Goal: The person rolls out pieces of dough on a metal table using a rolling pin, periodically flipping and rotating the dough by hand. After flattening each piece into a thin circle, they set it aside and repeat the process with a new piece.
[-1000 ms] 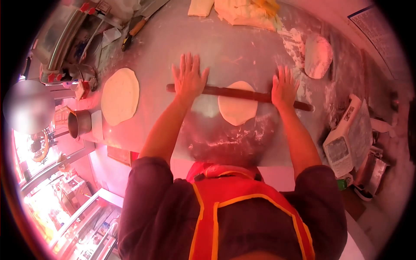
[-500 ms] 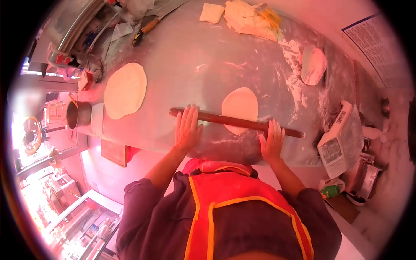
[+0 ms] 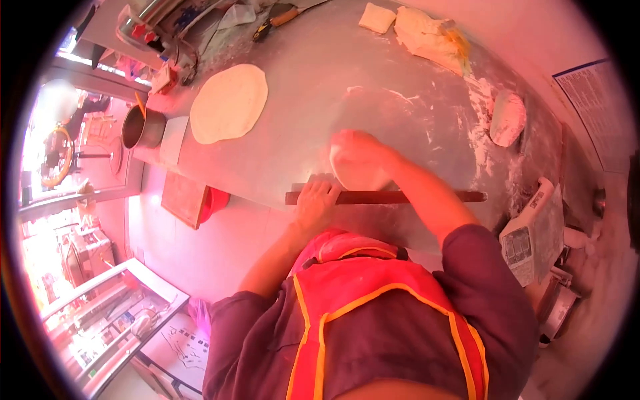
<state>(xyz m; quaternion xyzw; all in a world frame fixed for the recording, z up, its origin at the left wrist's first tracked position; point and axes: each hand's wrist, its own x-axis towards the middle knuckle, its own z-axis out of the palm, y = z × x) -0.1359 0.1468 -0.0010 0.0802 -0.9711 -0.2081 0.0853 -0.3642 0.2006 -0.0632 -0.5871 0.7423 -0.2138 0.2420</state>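
The wooden rolling pin [image 3: 400,197] lies across the near edge of the floured metal table [image 3: 313,80], close to the person's body. The left hand [image 3: 316,203] rests on the pin near its left end, fingers draped over the top of it. Whether they close round the wood cannot be told.

Just beyond the pin, touching its far side, lies a small round dough disc [image 3: 360,177]. The right hand [image 3: 357,148] sits on top of this disc, its forearm crossing over the pin. The hand is blurred, so it cannot be told whether it grips the dough or only presses it flat.

Well beyond the pin's left end lies a larger, thinly rolled dough round [image 3: 229,103], flat on the table. Left of that round, at the table's edge, stands a metal pot [image 3: 143,128].

Beyond the pin's right end, amid loose flour, sits an unrolled dough lump [image 3: 507,119]. At the far side of the table from the pin lie a pile of dough [image 3: 430,39] and a small cut piece [image 3: 377,18]. A kitchen scale [image 3: 530,233] sits just past the pin's right tip.
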